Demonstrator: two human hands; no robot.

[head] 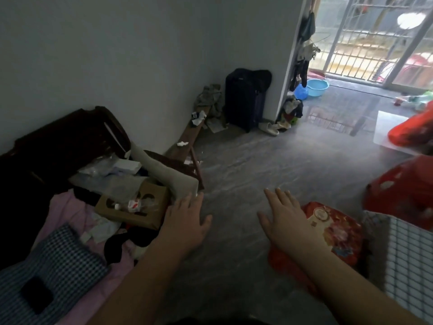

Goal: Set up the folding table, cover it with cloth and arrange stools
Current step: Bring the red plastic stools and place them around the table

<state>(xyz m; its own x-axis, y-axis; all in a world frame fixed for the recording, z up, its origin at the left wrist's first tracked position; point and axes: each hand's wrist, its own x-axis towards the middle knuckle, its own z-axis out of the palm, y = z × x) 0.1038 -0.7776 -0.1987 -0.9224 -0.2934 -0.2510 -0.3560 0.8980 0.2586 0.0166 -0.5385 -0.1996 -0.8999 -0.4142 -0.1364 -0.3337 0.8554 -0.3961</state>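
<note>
- Folding table: unconfirmed; white slab at the floor's right edge may be it.
- Both empty, spread, apart: left hand, right hand.
- Advice: grip opposite edges, unfold on open floor.

Red plastic thing, blurred, partly beyond the right edge

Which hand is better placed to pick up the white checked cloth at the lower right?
Right, probably. The right hand is open above the red packet, beside the white checked cloth. The left hand is open too, but across the floor, by the cardboard box.
</note>
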